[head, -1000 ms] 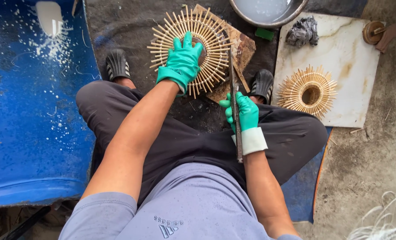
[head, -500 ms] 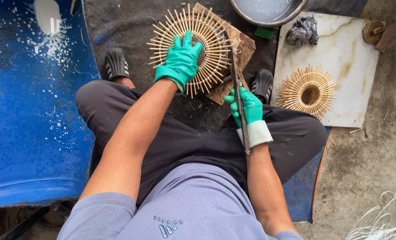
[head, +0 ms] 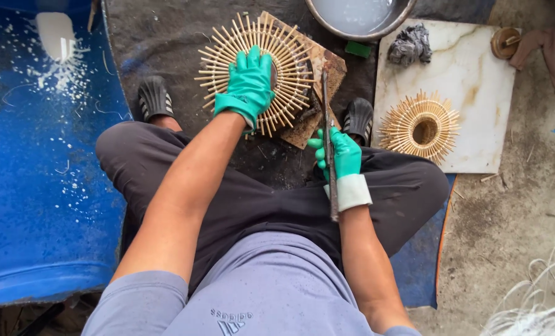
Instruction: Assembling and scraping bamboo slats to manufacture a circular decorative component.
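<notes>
- Dark ground mat [head: 165, 43], a blue tarp beside it.
- Left hand [head: 249, 81] presses flat, fingers spread, on the sunburst stick disc [head: 290, 56] lying on a wooden board [head: 324, 68].
- Right hand [head: 339, 155] grips a long blade [head: 327, 112] closed-fisted, its long axis pointing away toward the disc's right edge, just beside it.

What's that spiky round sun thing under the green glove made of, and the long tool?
The round sunburst piece looks like pale, matte bamboo or wooden sticks fanned out. The long narrow blade looks like dull grey metal. The left hand wears a rubbery green glove.
</notes>
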